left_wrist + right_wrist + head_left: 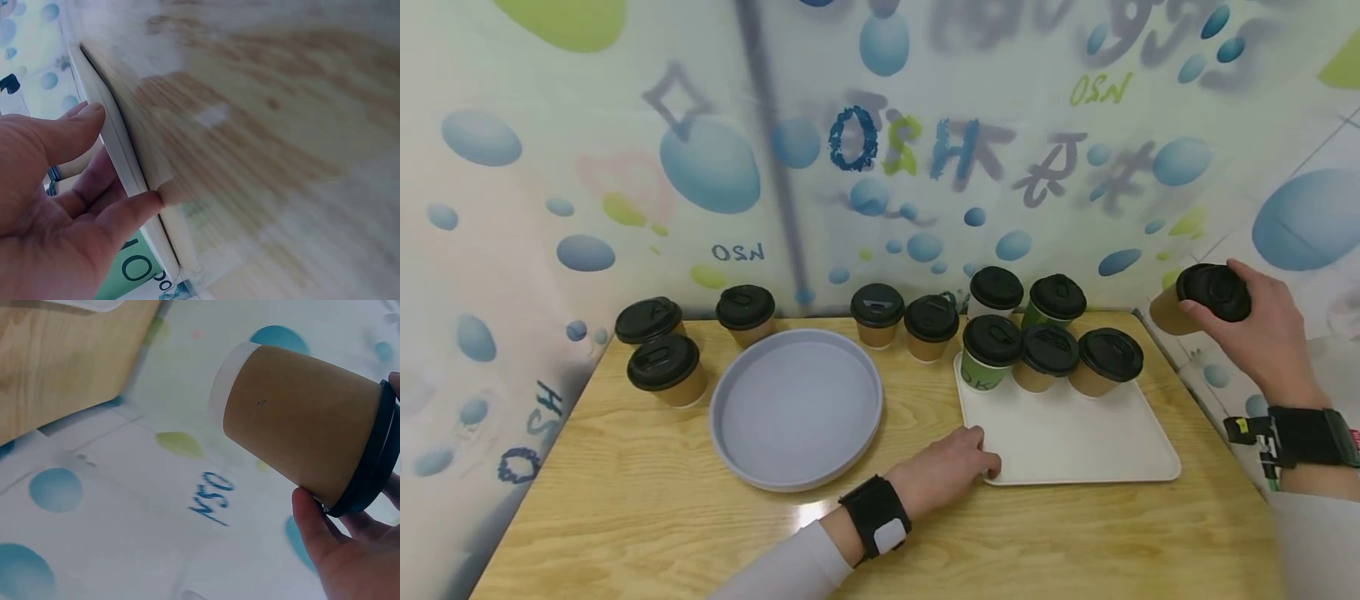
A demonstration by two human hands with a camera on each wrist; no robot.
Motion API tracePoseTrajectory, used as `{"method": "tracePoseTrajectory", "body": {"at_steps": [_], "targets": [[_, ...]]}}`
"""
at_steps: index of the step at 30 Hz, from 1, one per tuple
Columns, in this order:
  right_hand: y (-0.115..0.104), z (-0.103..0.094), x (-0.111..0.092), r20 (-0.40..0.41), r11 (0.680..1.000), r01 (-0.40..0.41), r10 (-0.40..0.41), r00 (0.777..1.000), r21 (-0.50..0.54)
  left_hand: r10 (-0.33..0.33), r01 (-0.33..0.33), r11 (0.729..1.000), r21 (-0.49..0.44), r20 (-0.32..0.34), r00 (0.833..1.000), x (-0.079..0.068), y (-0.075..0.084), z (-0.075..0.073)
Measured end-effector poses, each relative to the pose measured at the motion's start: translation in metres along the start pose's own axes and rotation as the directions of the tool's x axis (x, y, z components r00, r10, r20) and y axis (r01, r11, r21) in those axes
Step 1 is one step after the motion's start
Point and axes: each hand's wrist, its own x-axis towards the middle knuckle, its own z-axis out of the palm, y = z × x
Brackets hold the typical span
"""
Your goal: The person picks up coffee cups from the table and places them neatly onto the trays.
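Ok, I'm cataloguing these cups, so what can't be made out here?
Head: the lower body of the back white cup, hidden by the front green cup.
Left wrist: part of a green cup, behind the left hand.
Right wrist: the top of the lid on the held cup, cut off by the right edge.

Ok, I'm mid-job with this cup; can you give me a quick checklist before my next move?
1. Right hand grips held cup: ok, around the black lid.
2. Held cup upright: not ok, looks tilted.
3. Held cup over table: not ok, beyond its right edge.
4. White tray steadied: ok, left hand holds its near-left corner.
5. Three cups on tray standing: ok, along its far side.
6. Held cup full: cannot tell.
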Motion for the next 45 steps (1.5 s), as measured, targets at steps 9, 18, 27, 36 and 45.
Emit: {"method": "tracePoseTrajectory", "body": {"at_steps": [9, 18, 27, 36, 45], "targets": [[-0.021, -0.017, -0.021, -0.037, 0.999, 0.041, -0.041, 0.998, 0.001, -0.002, 0.002, 1.000, 0.003, -0.013, 1.000, 0.004, 0.003, 0.003], [-0.036, -0.016, -0.053, -0.064, 0.995, 0.058, -0.053, 0.997, 0.085, -0.008, 0.007, 1.000, 0.025, 0.005, 1.000, 0.005, 0.004, 0.000], [-0.040, -0.008, -0.081, -0.034, 0.997, 0.039, -0.036, 0.999, 0.073, -0.024, 0.026, 0.997, -0.070, 0.024, 0.999, 0.004, -0.001, 0.005], [-0.034, 0.002, -0.104, 0.039, 0.993, 0.039, -0.043, 0.998, 0.111, -0.022, 0.023, 0.997, -0.071, 0.022, 1.000, 0.003, -0.002, 0.004], [-0.052, 0.020, -0.118, 0.082, 0.959, 0.160, -0.183, 0.980, 0.232, 0.026, -0.026, 1.000, -0.018, -0.007, 1.000, -0.008, 0.001, 0.002]]}}
